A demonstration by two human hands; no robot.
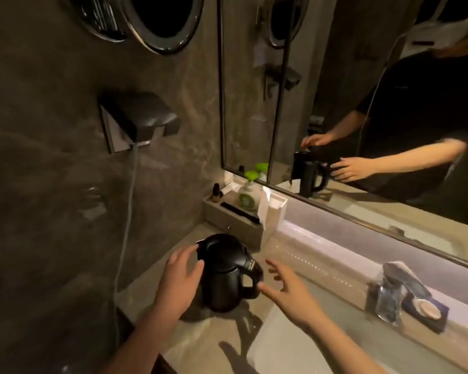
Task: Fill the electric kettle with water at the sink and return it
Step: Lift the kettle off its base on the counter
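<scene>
Kettle (224, 273) label unreadable, left hand (180, 279) touching, right hand (289, 290) fingers spread, empty.

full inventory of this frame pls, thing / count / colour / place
kettle: 1, black, upright on counter left of sink, lid shut
counter: 1, beige stone, bottom centre
sink: 1, white, bottom right, partly seen
tap: 1, chrome, back edge of sink, right
organiser tray: 1, grey, counter corner behind kettle
soap bottle: 1, clear with green pump, in tray
small bottle: 1, dark, left end of tray
white packet: 1, right of tray, contents unclear
wall box: 1, dark, left wall
cord: 1, grey, hanging from wall box
mirror: 1, back wall, reflects kettle and person
left hand: open, on kettle's left side
right hand: open, fingers spread beside handle, not gripping
</scene>
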